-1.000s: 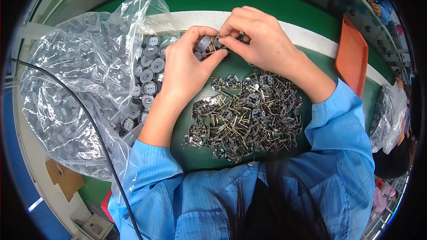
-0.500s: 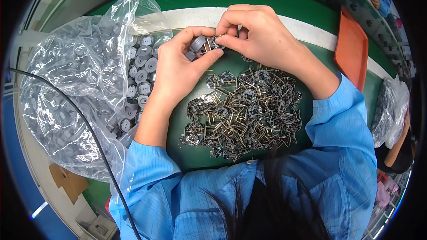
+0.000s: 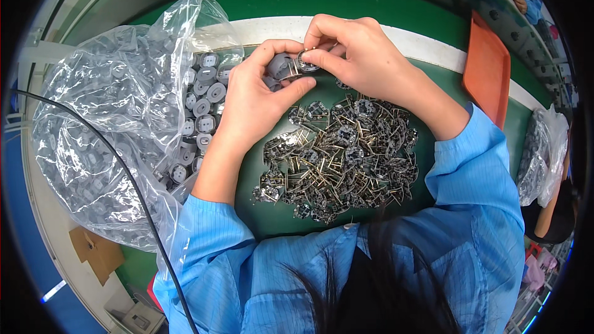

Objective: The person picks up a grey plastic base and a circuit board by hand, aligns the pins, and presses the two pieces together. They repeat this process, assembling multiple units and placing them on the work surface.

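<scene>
My left hand (image 3: 247, 99) is closed round a grey round plastic housing (image 3: 279, 67), with at least one more grey part tucked toward the palm. Between the thumb and index finger of my right hand (image 3: 365, 52) is a small round circuit board (image 3: 308, 62) with thin metal pins. The board sits right beside the housing at my left fingertips; whether they touch is hard to see. Below both hands lies a heap of similar pinned circuit boards (image 3: 343, 154) on the green tabletop (image 3: 247, 213).
A clear plastic bag (image 3: 93, 130) full of grey housings (image 3: 201, 107) lies open at left, a black cable (image 3: 117, 154) crossing it. An orange tray (image 3: 489, 65) stands at right, near another clear bag (image 3: 543, 154). Part of another person shows at the far right edge.
The housing in my left hand has turned, and my left thumb has shifted a little right and down. The board in my right fingers shows more of its round face.
</scene>
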A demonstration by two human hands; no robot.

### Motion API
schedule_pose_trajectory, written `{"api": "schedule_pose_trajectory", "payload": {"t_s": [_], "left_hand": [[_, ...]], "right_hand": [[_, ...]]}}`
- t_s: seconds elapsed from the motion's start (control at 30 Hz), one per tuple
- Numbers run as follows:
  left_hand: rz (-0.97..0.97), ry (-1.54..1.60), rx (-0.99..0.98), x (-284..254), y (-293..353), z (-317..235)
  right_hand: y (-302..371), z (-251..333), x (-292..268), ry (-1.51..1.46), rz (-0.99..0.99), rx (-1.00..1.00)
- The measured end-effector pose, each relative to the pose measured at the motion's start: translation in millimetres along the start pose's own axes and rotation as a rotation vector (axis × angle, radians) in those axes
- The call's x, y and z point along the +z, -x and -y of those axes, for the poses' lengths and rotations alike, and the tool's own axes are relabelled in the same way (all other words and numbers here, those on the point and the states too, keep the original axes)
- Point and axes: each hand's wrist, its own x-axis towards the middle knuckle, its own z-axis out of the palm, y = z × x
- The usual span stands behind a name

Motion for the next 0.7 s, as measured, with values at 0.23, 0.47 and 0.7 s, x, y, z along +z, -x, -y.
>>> {"api": "schedule_pose_trajectory", "payload": {"t_s": [0.23, 0.47, 0.7], "left_hand": [[-0.072, 0.102, 0.029, -1.2, -1.0, 5.2], [-0.035, -0.009, 0.109, 2.0, -2.2, 7.3], [-0.063, 0.381, -0.222, -9.5, -2.5, 3.7]], "right_hand": [[1.3, -1.2, 8.0, 0.173, -0.098, -0.235], [-0.1, -3.0, -6.5, -0.172, 0.075, 0.211], [-5.3, -18.4, -1.1, 0.381, -0.138, -0.368]]}}
